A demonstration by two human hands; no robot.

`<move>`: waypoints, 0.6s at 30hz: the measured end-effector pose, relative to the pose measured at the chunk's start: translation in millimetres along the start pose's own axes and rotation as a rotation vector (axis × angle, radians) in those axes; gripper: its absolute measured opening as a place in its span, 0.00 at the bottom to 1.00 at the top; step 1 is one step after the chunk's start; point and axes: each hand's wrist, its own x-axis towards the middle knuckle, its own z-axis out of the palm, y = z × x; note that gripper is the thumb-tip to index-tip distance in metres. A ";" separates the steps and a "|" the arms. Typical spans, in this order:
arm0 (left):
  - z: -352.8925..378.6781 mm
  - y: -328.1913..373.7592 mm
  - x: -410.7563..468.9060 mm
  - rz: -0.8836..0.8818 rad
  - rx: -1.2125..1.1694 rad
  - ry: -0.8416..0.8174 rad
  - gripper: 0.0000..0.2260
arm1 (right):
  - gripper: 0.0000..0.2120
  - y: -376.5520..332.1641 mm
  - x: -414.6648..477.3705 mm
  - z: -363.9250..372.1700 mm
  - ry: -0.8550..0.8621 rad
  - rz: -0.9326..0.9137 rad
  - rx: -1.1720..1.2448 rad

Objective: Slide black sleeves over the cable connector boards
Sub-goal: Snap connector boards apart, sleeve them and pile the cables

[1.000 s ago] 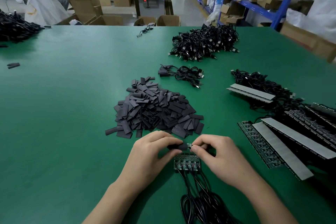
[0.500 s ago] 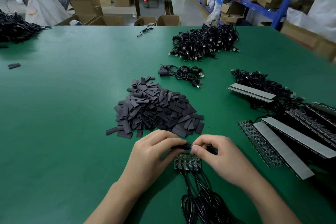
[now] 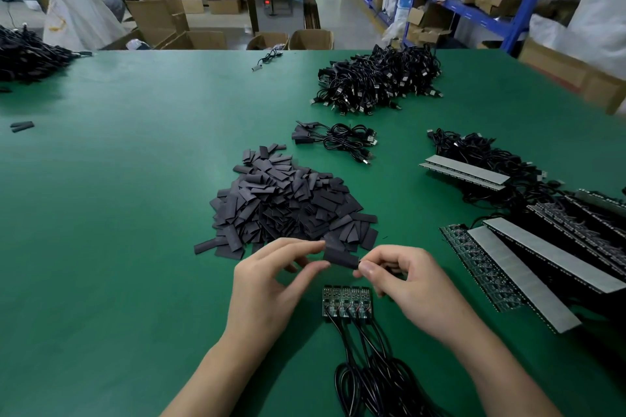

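Between the fingertips of both hands, a single black sleeve (image 3: 340,257) was held clear of the table. The left hand (image 3: 267,288) pinched its left end between thumb and forefinger, the other fingers loosely curled behind. The right hand (image 3: 416,291) nipped its right end the same way. Whether a board already sat inside that sleeve could not be told. Just below the fingers, a row of connector boards (image 3: 346,302) lay bare, side by side on the green table (image 3: 101,213), their cables (image 3: 366,376) trailing back toward the person. Just beyond the fingers lay the pile of sleeves (image 3: 288,203). The step in hand seemed to be readying one sleeve; the next move would likely call for lining its open mouth up with a board's end and pushing it on squarely
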 end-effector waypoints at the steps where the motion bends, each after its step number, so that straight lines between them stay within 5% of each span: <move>1: 0.3 0.3 -0.4 -0.013 -0.002 0.009 0.09 | 0.09 0.7 0.2 0.2 -0.003 0.007 0.013; 18: 5.4 9.2 0.0 0.007 -0.057 -0.023 0.11 | 0.10 2.1 1.7 5.1 -0.052 0.048 0.154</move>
